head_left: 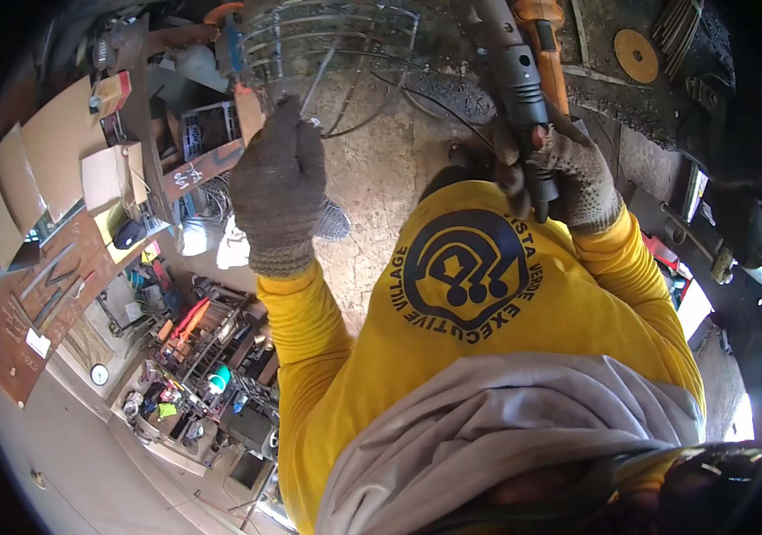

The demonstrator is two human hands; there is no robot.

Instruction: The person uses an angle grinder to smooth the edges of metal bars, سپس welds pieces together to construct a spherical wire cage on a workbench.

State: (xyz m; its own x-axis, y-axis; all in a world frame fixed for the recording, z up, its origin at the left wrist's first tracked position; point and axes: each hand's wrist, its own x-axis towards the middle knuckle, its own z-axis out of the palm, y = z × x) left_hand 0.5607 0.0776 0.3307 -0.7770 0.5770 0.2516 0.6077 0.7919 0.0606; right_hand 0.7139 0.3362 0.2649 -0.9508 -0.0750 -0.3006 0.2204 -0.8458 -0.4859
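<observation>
My left hand (278,183), in a grey knitted glove, is closed around a thin wire of a round wire frame (327,45) that stands at the top middle. My right hand (568,174), also gloved, grips the dark handle of a grey power tool (519,80) that points up toward the frame's right side. Both sleeves are yellow. A black cable (426,102) runs from the frame area toward the tool. The tool's working end is cut off at the top edge.
A rough concrete floor (372,178) lies below the hands. At left stand cardboard pieces (60,143), a rusty metal plate (42,294) and a shelf of mixed tools (203,348). An orange disc (637,55) lies on the dark bench at top right.
</observation>
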